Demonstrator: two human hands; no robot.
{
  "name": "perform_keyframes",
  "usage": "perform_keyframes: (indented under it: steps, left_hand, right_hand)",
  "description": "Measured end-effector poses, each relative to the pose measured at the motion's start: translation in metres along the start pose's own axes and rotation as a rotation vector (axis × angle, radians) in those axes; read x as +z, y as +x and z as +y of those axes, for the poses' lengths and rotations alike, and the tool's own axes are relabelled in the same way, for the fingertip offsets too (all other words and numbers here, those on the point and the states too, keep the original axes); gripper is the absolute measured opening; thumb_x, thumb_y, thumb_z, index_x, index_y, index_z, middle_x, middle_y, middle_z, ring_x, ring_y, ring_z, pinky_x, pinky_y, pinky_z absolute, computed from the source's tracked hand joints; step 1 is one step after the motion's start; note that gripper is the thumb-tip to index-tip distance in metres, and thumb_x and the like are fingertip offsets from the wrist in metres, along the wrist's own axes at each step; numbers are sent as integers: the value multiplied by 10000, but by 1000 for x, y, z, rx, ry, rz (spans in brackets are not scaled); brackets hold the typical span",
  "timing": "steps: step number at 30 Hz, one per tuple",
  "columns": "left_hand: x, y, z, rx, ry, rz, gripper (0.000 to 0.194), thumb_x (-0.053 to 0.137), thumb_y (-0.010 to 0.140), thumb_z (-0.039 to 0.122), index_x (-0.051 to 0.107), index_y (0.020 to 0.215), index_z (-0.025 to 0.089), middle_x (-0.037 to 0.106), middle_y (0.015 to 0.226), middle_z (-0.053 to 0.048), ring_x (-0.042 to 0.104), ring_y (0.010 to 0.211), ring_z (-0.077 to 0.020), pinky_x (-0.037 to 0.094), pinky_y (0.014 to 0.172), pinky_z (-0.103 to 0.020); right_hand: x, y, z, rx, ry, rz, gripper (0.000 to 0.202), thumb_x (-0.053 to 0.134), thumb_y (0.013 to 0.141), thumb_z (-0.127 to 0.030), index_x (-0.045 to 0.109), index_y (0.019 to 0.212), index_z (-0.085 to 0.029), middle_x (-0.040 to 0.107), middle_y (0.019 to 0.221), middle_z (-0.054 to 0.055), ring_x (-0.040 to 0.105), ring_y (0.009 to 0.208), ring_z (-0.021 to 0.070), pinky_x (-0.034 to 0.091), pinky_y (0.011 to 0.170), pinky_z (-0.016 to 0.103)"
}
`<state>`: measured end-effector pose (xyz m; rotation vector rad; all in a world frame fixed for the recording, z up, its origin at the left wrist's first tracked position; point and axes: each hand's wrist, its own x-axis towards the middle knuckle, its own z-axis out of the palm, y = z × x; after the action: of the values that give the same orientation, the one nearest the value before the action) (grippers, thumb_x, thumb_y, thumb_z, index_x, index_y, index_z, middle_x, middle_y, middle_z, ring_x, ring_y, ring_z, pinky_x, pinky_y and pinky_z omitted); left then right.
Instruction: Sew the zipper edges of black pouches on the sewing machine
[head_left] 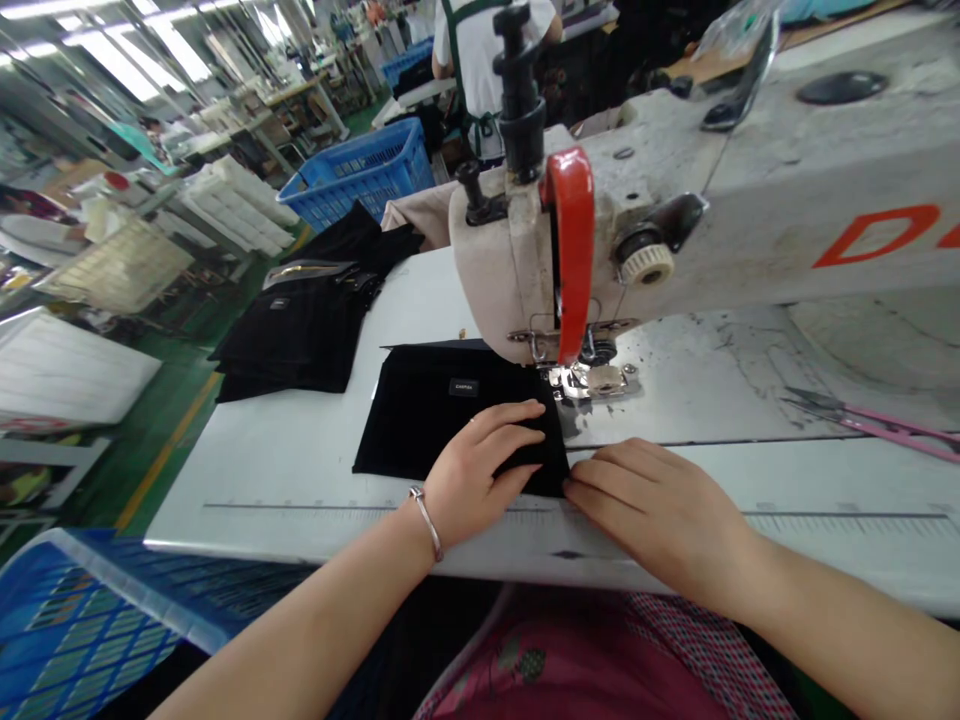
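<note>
A black fabric piece (431,415) with a small sewn label (463,387) lies flat on the white sewing table (300,450). My left hand (480,465) presses flat on its right part, fingers spread toward the presser foot (589,378). My right hand (660,505) rests flat on the table, fingertips touching the fabric's near right corner. The fabric's right edge sits just left of the needle area of the beige sewing machine (675,210), which has a red guard (570,240).
A stack of black pieces (300,320) lies at the table's far left. Pink-handled scissors (877,425) lie at the right. Blue plastic baskets stand at the lower left (82,620) and beyond the table (360,170). A person in an apron (480,50) stands behind.
</note>
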<state>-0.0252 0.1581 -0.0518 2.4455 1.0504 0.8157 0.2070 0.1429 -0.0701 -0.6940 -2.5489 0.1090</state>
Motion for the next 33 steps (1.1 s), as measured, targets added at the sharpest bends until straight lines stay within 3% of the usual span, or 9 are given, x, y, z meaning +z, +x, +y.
perform_keyframes:
  steps: [3, 6, 13, 24, 28, 33]
  left_hand:
    - [2, -9, 9, 126, 117, 57, 223, 590, 880, 104, 615, 1092, 169, 667, 1056, -72, 616, 993, -177, 537, 895, -368]
    - [5, -17, 14, 222, 192, -46, 220, 546, 905, 83, 610, 1104, 153, 674, 1022, -57, 602, 954, -163, 530, 860, -331]
    - [6, -19, 17, 196, 222, -134, 183, 527, 934, 114, 608, 1097, 136, 654, 958, -59, 568, 898, -171, 508, 810, -346]
    - [7, -21, 17, 160, 213, -184, 203, 489, 949, 121, 595, 1121, 140, 634, 970, -62, 546, 907, -180, 484, 830, -361]
    - [8, -17, 19, 137, 196, -179, 194, 496, 928, 105, 615, 1078, 133, 644, 992, -75, 572, 966, -199, 509, 875, -366]
    - [8, -16, 17, 185, 129, -155, 203, 488, 946, 116, 616, 1103, 126, 664, 1145, -78, 585, 1118, -189, 507, 997, -337]
  right_hand:
    - [-1, -3, -1, 11, 34, -12, 185, 478, 941, -138, 655, 989, -164, 657, 953, 73, 552, 829, 206, 472, 737, 375]
    - [0, -7, -2, 36, 65, -44, 172, 493, 936, -147, 658, 975, -173, 651, 935, 63, 557, 853, 211, 484, 752, 386]
    - [-3, -15, -4, 67, 165, -27, 199, 530, 928, -146, 645, 1088, -174, 664, 981, 57, 574, 934, 212, 491, 820, 403]
    - [-5, -11, -4, 73, 171, -27, 198, 545, 905, -133, 658, 1060, -179, 672, 933, 62, 595, 906, 212, 508, 797, 402]
    - [-6, -10, -7, 122, 148, -19, 148, 559, 886, -135, 663, 982, -177, 646, 1100, 80, 580, 1007, 231, 502, 855, 413]
    - [-5, -11, -8, 126, 165, -28, 233, 540, 908, -152, 609, 1130, -157, 644, 1144, 71, 574, 1053, 211, 482, 915, 407]
